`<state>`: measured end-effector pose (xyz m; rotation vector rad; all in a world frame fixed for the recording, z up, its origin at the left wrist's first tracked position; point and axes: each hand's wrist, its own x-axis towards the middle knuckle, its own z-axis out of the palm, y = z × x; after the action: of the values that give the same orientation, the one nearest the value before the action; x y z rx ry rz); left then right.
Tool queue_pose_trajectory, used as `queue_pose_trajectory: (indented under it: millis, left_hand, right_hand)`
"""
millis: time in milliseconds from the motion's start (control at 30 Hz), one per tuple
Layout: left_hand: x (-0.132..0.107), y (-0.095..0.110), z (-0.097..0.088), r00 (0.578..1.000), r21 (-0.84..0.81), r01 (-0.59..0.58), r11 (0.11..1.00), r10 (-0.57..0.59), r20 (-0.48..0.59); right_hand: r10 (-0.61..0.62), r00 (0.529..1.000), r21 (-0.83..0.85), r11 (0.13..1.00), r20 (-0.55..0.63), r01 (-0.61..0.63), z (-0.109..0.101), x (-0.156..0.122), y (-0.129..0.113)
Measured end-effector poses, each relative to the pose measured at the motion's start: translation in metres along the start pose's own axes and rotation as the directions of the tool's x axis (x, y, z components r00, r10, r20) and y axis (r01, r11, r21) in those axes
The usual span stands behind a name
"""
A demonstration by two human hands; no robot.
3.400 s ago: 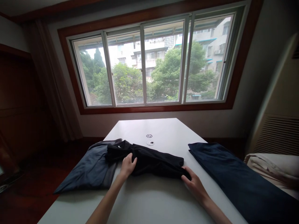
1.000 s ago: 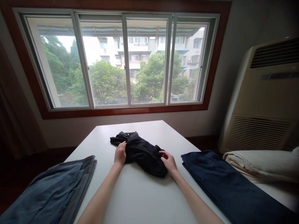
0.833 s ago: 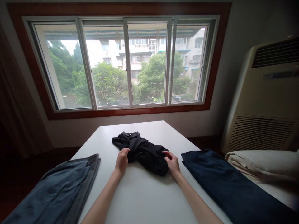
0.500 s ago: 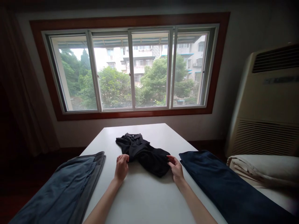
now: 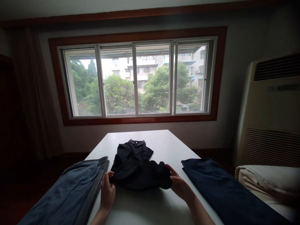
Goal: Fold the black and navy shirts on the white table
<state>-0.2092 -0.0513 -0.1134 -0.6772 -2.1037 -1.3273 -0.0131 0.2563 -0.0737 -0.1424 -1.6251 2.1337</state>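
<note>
A black collared shirt (image 5: 138, 170) lies on the white table (image 5: 138, 206), its collar toward the window and its hem toward me. At the hem's left corner, my left hand (image 5: 108, 189) is closed, pinching the cloth. My right hand (image 5: 180, 184) grips the hem's right side, fingers partly hidden behind the fabric. The near part of the shirt is lifted a little, with a wavy fold on the right.
Folded grey-blue trousers (image 5: 63, 190) lie along the table's left edge. Dark navy folded cloth (image 5: 222, 187) lies along the right edge. Beyond it is beige bedding (image 5: 269, 178). An air conditioner (image 5: 269, 115) stands at the right, under a wall with a window (image 5: 138, 120).
My left hand has moved left and toward me, drawing the shirt's hem out wide. The bunched shirt is now more spread, collar straighter. The view has tilted up slightly.
</note>
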Motion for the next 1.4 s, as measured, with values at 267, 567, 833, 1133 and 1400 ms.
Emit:
queue_pose_trajectory:
  millis: [267,567,833,1133,1400]
  left_hand:
    - [-0.025,0.001,-0.044,0.96,0.262,0.117,0.958,-0.177,0.219]
    - [-0.027,0.018,-0.04,0.924,0.321,-0.005,0.947,-0.119,0.364]
    - [-0.027,0.005,-0.04,0.94,0.33,0.03,0.944,-0.14,0.313]
    - [-0.004,0.013,-0.063,0.846,0.438,0.128,0.89,-0.328,0.419]
    - [-0.017,0.019,-0.056,0.875,0.358,0.02,0.934,-0.189,0.445]
  right_hand:
    - [0.332,0.845,-0.087,0.941,0.419,-0.326,0.009,-0.01,0.001]
    - [-0.122,0.991,-0.592,0.803,-0.057,0.065,0.024,0.017,0.039]
    - [-0.118,0.991,-0.733,0.668,0.065,0.128,0.022,0.019,0.051]
    - [-0.199,0.977,-0.712,0.697,-0.076,0.087,0.012,0.025,0.055]
    - [-0.091,0.996,-0.722,0.69,-0.008,0.058,0.003,0.028,0.053]
